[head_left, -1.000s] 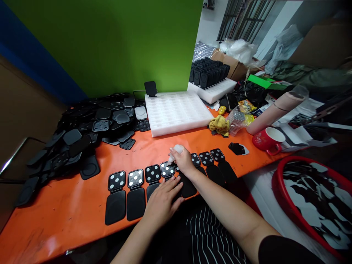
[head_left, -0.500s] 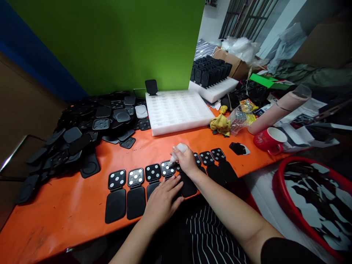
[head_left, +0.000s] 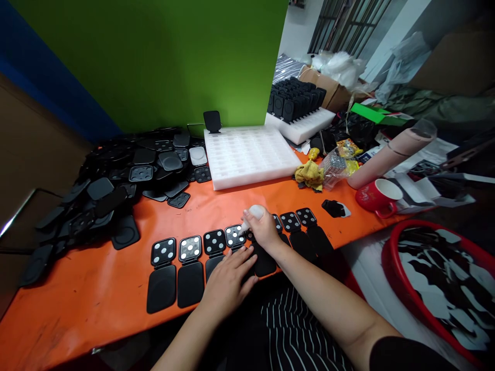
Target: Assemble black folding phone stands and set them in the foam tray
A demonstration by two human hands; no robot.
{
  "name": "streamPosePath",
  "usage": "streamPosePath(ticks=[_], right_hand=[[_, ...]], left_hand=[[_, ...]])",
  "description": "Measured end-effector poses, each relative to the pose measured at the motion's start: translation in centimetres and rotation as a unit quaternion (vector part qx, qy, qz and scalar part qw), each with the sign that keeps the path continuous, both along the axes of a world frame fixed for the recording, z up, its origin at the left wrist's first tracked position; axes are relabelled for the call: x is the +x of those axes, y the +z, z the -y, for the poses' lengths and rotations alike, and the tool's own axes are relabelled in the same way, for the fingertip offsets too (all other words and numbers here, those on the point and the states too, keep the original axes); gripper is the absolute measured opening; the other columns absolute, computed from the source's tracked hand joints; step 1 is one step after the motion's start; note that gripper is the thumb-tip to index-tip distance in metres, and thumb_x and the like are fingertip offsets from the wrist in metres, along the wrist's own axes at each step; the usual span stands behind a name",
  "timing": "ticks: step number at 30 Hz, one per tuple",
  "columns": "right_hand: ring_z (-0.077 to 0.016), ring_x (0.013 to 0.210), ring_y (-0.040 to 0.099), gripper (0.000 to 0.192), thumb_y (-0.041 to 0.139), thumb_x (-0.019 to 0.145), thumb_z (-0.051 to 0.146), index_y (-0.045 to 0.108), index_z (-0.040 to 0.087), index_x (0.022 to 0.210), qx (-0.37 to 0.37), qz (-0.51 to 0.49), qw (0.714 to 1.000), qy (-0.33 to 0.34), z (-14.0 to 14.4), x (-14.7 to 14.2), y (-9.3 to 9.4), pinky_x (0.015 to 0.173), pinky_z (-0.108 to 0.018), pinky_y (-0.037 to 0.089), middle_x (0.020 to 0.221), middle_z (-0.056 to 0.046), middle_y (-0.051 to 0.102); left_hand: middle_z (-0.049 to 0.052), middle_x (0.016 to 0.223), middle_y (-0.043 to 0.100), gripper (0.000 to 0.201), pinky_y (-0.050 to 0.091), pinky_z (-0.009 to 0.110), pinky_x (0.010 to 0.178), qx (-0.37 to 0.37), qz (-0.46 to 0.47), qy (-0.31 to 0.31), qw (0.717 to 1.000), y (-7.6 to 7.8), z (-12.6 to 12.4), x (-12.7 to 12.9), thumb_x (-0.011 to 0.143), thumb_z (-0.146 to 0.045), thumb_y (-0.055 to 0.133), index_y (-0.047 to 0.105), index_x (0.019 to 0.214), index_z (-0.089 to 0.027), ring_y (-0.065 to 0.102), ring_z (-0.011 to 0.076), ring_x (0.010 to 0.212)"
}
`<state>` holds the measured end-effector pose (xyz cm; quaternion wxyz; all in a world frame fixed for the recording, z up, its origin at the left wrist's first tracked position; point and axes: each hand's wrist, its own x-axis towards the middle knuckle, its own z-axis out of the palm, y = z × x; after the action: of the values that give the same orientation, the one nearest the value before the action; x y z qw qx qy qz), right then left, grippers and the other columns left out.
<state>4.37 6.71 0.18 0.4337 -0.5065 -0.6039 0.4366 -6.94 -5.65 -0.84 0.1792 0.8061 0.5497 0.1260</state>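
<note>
A small white squeeze bottle (head_left: pixel 253 212) is gripped in my right hand (head_left: pixel 265 229), its nozzle pointing down at a black hinged panel (head_left: pixel 234 236) with pale round dots. My left hand (head_left: pixel 229 275) lies flat with fingers spread over the lower flaps of the row, just below that panel. Several like panels form a line along the table's near edge, among them a dotted one (head_left: pixel 163 251) at the left end and another (head_left: pixel 306 217) at the right end. Those directly under my hands are partly hidden.
On the orange table (head_left: pixel 96 293), a heap of black panels (head_left: pixel 154 159) sits at left. A white foam tray (head_left: pixel 251 159) lies at the back. To the right are a yellow cloth (head_left: pixel 309 175), a red mug (head_left: pixel 377 198) and a red basin (head_left: pixel 390 257) of scraps.
The bottle's nozzle has shifted slightly right and down on the same panel, along with my right hand. My left hand has stayed in place.
</note>
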Motion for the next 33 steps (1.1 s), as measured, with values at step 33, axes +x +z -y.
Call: streamPosePath(ticks=[33], right_hand=[[-0.0152,0.047,0.058,0.034,0.052,0.075,0.051,0.053,0.017,0.078,-0.042,-0.06,0.993,-0.092,-2.8,6.0,-0.9,0.04,-0.023,0.042,0.067,-0.005,0.066]], left_hand=[[0.003,0.131,0.045,0.037,0.035,0.043,0.1,0.03,0.009,-0.01,0.999,0.7,-0.9,3.1,0.083,-0.028,0.048,0.048,0.12,-0.023,0.041,0.0222,0.119]])
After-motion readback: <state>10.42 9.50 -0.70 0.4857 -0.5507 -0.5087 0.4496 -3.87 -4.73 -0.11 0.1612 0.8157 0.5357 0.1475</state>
